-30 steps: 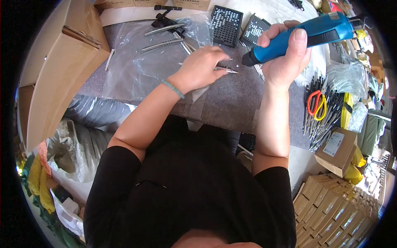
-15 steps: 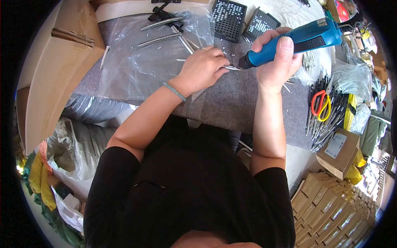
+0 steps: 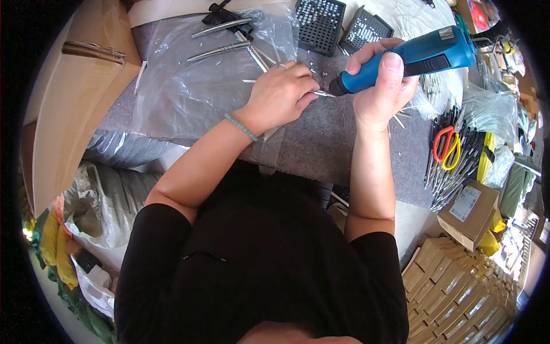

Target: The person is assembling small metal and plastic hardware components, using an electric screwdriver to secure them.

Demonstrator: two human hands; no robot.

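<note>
My right hand (image 3: 382, 86) is wrapped round a blue electric screwdriver (image 3: 424, 59), held nearly level with its black nose (image 3: 338, 86) pointing left. The tip of a thin metal rod (image 3: 323, 93) meets or lies very close to that nose; exact contact cannot be made out. My left hand (image 3: 282, 90) pinches this rod between thumb and fingers, low over the grey work surface (image 3: 312, 140). Beyond the left hand, slim silver metal tubes (image 3: 220, 53) lie on a clear plastic bag (image 3: 177, 86). Tiny metal pieces (image 3: 325, 74) are scattered by the screwdriver's nose.
Two black perforated trays (image 3: 318, 26) of small silver parts stand at the back. To the right lie red-and-yellow-handled scissors (image 3: 450, 148) on many dark rods (image 3: 458, 178), beside a small cardboard box (image 3: 468, 215). A large carton (image 3: 86, 97) borders the left side.
Both hands keep their grips, almost in the same place. The view has shifted slightly, and the screwdriver and rod stay together.
</note>
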